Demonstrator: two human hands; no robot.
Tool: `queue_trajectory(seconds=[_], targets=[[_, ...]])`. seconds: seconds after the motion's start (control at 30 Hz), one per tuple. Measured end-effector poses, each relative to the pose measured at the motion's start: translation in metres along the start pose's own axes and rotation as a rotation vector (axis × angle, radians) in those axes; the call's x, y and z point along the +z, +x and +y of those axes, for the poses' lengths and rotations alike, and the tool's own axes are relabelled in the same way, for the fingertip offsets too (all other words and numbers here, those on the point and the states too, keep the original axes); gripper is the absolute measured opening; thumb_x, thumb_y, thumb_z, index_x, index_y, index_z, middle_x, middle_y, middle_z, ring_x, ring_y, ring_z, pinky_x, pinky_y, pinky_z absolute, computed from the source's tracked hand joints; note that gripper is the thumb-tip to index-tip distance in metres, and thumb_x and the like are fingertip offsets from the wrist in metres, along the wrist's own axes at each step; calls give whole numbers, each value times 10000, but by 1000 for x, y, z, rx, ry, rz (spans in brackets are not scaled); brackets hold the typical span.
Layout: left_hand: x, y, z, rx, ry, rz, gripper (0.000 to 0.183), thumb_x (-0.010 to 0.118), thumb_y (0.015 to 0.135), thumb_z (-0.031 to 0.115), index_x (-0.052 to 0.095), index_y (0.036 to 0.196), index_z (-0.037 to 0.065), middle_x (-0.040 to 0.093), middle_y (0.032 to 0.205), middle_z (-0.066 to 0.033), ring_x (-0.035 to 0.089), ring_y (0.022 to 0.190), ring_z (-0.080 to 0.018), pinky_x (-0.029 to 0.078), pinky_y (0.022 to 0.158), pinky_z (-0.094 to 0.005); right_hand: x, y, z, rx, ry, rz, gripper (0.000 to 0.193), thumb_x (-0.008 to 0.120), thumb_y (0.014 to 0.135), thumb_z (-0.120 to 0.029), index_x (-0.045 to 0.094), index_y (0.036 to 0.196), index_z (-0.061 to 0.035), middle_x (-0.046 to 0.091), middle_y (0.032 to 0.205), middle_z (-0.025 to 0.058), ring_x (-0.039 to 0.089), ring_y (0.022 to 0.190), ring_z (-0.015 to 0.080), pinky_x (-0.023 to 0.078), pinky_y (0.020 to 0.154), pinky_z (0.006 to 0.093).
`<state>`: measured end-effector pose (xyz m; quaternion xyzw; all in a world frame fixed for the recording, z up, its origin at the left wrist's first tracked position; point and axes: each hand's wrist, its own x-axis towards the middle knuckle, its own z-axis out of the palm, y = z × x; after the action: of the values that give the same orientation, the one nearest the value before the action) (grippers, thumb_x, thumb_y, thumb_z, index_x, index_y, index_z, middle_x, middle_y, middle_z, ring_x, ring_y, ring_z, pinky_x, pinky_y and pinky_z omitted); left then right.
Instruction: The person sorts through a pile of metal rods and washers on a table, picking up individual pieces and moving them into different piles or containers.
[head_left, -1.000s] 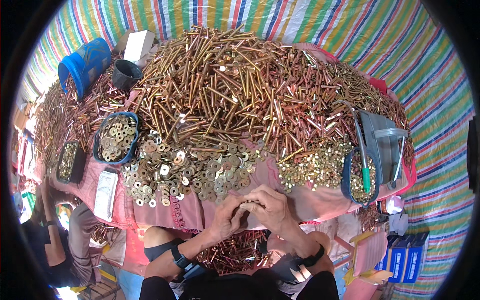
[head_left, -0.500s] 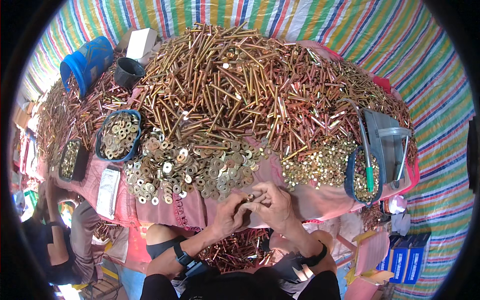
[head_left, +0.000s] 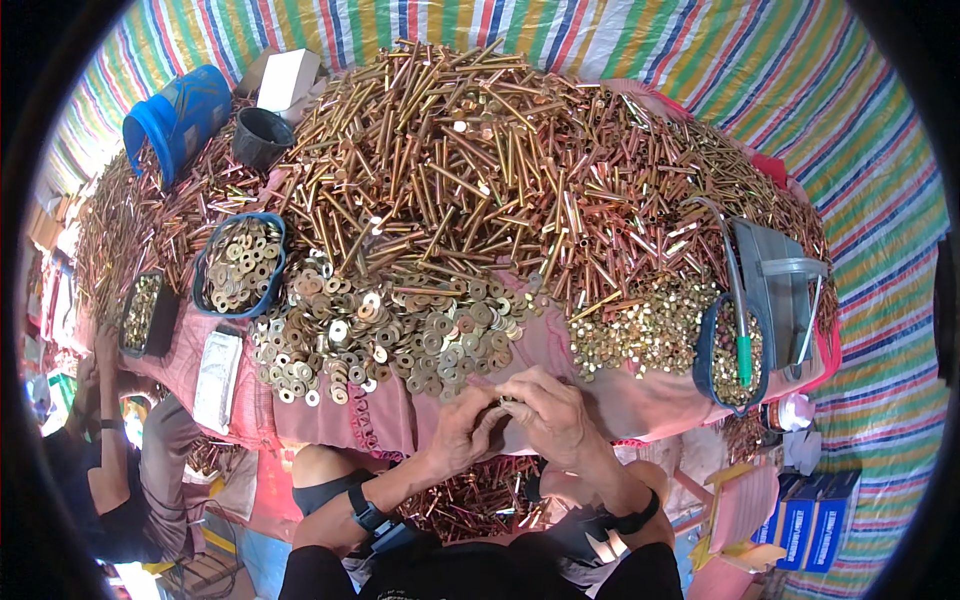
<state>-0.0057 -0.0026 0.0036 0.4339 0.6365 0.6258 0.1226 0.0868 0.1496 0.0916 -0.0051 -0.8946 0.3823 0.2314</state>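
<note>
My left hand (head_left: 462, 428) and my right hand (head_left: 548, 412) meet at the near edge of the cloth-covered table. Fingers of both are closed in a pinch around a small gold-coloured metal fastener (head_left: 503, 400), mostly covered by the fingertips, so its exact kind is hidden. Just beyond my left hand spreads a heap of flat washers (head_left: 400, 335). Small gold nuts (head_left: 640, 335) lie in a pile past my right hand. Behind both rises a large mound of long gold-coloured bolts (head_left: 450, 170).
A blue basket of washers (head_left: 278, 285) and a dark box of small parts (head_left: 165, 345) stand left, near a white tray (head_left: 215, 380). Rightward are a blue basket of nuts (head_left: 707, 370), a green-handled tool (head_left: 743, 355) and a grey scoop (head_left: 775, 270). A co-worker's arm (head_left: 108, 420) shows at far left.
My fingers have curled further over the small fastener, the right hand's fingers bending down toward the left hand. Less of the fastener shows now. The whole view has shifted slightly.
</note>
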Motion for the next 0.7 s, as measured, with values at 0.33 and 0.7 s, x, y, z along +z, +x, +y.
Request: queue_trajectory(seconds=[0.33, 0.7], targets=[[2, -2, -4, -11, -10, -5, 174, 682, 963, -20, 641, 1129, 6, 674, 941, -155, 671, 817, -313, 540, 730, -379, 16, -6, -4, 120, -26, 131, 258, 859, 850, -124, 632, 916, -21, 618, 791, 108, 636, 652, 234, 496, 570, 371], [2, -4, -7, 43, 20, 11, 140, 701, 929, -33, 651, 1054, 6, 677, 961, -136, 656, 824, -309, 530, 724, -381, 21, -6, -5, 164, -57, 161, 336, 912, 814, -201, 618, 858, -45, 582, 688, 46, 584, 543, 170, 468, 507, 350]])
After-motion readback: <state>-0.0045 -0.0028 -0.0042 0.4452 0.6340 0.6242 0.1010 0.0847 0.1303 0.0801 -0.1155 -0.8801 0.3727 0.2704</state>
